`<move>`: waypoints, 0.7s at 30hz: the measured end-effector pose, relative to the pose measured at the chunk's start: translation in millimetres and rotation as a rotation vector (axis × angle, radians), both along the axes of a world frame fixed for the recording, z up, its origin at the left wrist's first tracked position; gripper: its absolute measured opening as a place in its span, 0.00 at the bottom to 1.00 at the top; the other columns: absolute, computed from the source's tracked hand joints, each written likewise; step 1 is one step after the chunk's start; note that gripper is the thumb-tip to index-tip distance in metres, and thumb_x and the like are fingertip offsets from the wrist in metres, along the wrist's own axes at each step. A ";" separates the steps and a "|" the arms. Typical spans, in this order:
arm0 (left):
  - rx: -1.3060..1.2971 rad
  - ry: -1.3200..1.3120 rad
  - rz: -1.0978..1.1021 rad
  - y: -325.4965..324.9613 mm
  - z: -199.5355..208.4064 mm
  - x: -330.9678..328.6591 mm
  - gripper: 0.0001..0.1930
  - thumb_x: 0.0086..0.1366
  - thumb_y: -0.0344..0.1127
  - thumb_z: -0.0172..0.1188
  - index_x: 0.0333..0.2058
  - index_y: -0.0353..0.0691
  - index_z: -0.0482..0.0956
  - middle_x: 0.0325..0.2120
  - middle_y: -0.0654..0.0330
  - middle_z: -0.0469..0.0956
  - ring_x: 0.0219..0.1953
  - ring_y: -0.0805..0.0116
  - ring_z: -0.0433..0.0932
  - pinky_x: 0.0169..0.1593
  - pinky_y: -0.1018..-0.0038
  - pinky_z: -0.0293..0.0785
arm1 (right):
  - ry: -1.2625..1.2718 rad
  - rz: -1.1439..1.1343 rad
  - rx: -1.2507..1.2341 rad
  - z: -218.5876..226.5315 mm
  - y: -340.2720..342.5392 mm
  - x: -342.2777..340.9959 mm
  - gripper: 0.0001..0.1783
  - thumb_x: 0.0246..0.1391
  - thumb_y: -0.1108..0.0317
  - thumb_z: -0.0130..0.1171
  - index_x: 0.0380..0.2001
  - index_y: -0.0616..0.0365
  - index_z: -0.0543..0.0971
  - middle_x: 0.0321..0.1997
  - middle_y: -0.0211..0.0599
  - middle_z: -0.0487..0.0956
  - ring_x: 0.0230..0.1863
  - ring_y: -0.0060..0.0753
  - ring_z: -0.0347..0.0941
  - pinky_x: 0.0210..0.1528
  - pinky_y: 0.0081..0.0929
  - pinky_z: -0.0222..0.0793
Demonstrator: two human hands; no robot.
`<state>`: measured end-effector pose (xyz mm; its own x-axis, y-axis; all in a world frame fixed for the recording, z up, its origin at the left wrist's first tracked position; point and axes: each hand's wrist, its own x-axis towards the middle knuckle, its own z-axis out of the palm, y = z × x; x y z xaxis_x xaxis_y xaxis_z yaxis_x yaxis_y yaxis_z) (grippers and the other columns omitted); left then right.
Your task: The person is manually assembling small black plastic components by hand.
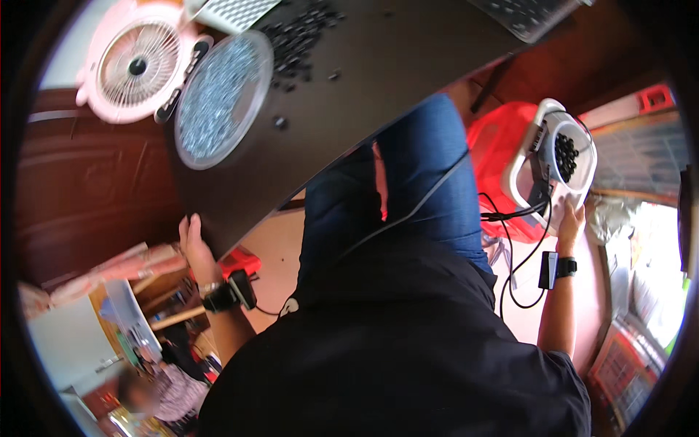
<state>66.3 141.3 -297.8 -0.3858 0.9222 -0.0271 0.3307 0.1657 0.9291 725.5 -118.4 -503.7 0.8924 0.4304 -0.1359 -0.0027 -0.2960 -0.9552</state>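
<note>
My left hand [195, 246] is at the near left corner of the dark table [342, 87], fingers stretched out against its edge. On the right, my right hand [571, 220] is closed at the near rim of a white plastic basket [512, 178], its fingers partly hidden. Inside the basket stands a clear round tub [582, 136] with small black parts [565, 156] in it. Next to the tub lies a black device with cables [539, 164]. The basket rests on or against something red [495, 142], perhaps a stool. Both wrists carry strapped-on black devices.
A round clear tray of small shiny pieces [218, 102] sits on the table's left side, beside a pink fan [138, 65]. Loose black parts [298, 36] lie scattered near a white perforated basket [237, 11]. Black cables [510, 266] hang on the right. Another person [171, 393] is at lower left.
</note>
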 end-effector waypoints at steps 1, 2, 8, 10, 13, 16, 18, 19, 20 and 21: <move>0.032 -0.043 0.006 -1.2 0.2 3.1 0.19 0.65 0.37 0.54 0.51 0.33 0.70 0.46 0.59 0.72 0.46 0.70 0.69 0.53 0.74 0.63 | -0.008 0.010 -0.027 5.8 6.1 -3.0 0.15 0.56 0.67 0.55 0.44 0.64 0.75 0.39 0.32 0.79 0.36 0.22 0.73 0.38 0.21 0.68; 0.065 -0.084 0.011 -2.6 1.1 5.4 0.19 0.64 0.36 0.55 0.52 0.33 0.70 0.46 0.59 0.72 0.47 0.70 0.69 0.54 0.74 0.63 | -0.016 0.017 -0.055 10.5 9.9 -4.8 0.14 0.57 0.67 0.55 0.44 0.63 0.75 0.39 0.33 0.78 0.35 0.22 0.74 0.38 0.20 0.69; 0.306 0.156 -0.015 -4.1 -2.5 2.0 0.19 0.64 0.33 0.55 0.53 0.33 0.69 0.49 0.55 0.69 0.50 0.67 0.69 0.56 0.71 0.64 | -0.006 0.089 -0.076 -0.6 7.2 23.0 0.14 0.56 0.68 0.54 0.42 0.66 0.75 0.36 0.33 0.77 0.35 0.23 0.74 0.37 0.21 0.70; 0.318 0.215 -0.016 -4.0 0.6 7.9 0.18 0.64 0.34 0.55 0.52 0.36 0.71 0.48 0.54 0.69 0.50 0.65 0.69 0.56 0.70 0.63 | 0.045 0.082 0.019 -9.5 -1.3 36.8 0.14 0.55 0.69 0.54 0.43 0.67 0.74 0.36 0.34 0.77 0.35 0.23 0.74 0.38 0.21 0.70; 0.289 0.234 -0.117 2.9 -6.8 -3.5 0.16 0.63 0.36 0.56 0.49 0.38 0.74 0.49 0.53 0.68 0.54 0.61 0.66 0.58 0.69 0.60 | 0.018 0.120 -0.075 -14.4 -0.1 42.9 0.13 0.54 0.69 0.55 0.40 0.66 0.74 0.36 0.36 0.77 0.33 0.26 0.74 0.35 0.22 0.71; 0.293 0.175 -0.095 1.6 -7.6 -1.9 0.16 0.63 0.37 0.56 0.49 0.39 0.74 0.50 0.52 0.68 0.54 0.61 0.65 0.58 0.69 0.60 | 0.043 0.083 0.008 -16.6 1.5 44.6 0.10 0.52 0.68 0.57 0.35 0.64 0.73 0.33 0.37 0.76 0.29 0.28 0.74 0.29 0.23 0.71; 0.284 0.183 -0.087 1.0 -6.6 -0.5 0.17 0.63 0.37 0.57 0.49 0.39 0.74 0.50 0.52 0.68 0.54 0.61 0.65 0.58 0.69 0.60 | 0.007 0.108 -0.033 -16.6 -0.2 48.6 0.10 0.51 0.68 0.57 0.35 0.63 0.72 0.31 0.36 0.76 0.28 0.27 0.73 0.27 0.23 0.71; 0.268 0.197 -0.078 1.7 -5.8 1.2 0.17 0.63 0.37 0.57 0.49 0.39 0.74 0.50 0.53 0.68 0.54 0.62 0.65 0.58 0.69 0.60 | 0.046 0.078 0.016 -18.3 0.8 46.5 0.10 0.51 0.69 0.57 0.34 0.62 0.72 0.30 0.35 0.75 0.27 0.27 0.73 0.26 0.23 0.71; 0.276 0.192 -0.083 2.4 -7.2 -0.2 0.17 0.63 0.37 0.57 0.49 0.39 0.74 0.50 0.53 0.68 0.54 0.62 0.65 0.58 0.69 0.60 | 0.092 0.072 0.046 -19.3 1.8 45.5 0.09 0.51 0.70 0.57 0.35 0.61 0.72 0.29 0.35 0.75 0.26 0.28 0.74 0.25 0.23 0.71; 0.279 0.196 -0.089 2.2 -6.9 -1.3 0.17 0.62 0.37 0.57 0.49 0.39 0.74 0.50 0.53 0.68 0.54 0.62 0.65 0.58 0.69 0.60 | 0.085 0.070 0.064 -19.2 2.6 44.4 0.09 0.51 0.70 0.56 0.35 0.60 0.72 0.29 0.35 0.75 0.26 0.28 0.74 0.24 0.23 0.70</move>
<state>65.1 143.4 -304.7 -0.2760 0.9140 0.2974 0.5087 -0.1236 0.8520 769.9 -115.8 -523.0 0.8462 0.5014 -0.1805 -0.0662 -0.2372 -0.9692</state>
